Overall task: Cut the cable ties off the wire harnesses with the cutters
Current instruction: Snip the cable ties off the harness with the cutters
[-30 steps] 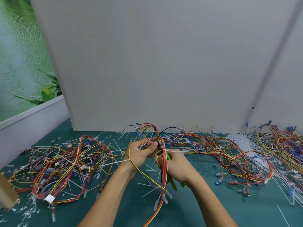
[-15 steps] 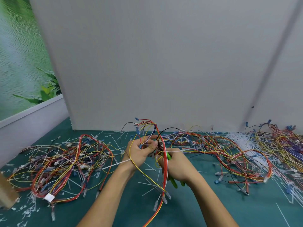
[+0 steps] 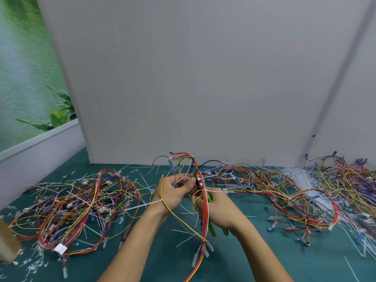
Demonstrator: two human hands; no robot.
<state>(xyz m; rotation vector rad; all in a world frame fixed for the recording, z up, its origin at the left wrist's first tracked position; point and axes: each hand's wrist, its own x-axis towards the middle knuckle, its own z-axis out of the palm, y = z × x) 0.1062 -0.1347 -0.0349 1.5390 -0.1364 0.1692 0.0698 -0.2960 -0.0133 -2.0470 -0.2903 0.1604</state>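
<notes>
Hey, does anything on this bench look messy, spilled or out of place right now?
Yes. Snipped white tie scraps litter the green mat around both wire piles. A loose heap of white ties sprawls at the right. Nothing looks damaged.

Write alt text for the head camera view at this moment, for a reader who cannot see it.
A person's left hand holds up a multicoloured wire harness while the right hand grips green-handled cutters against it, near a white cable tie. Tangled harness piles and cut tie scraps cover the green table before a grey partition.
</notes>
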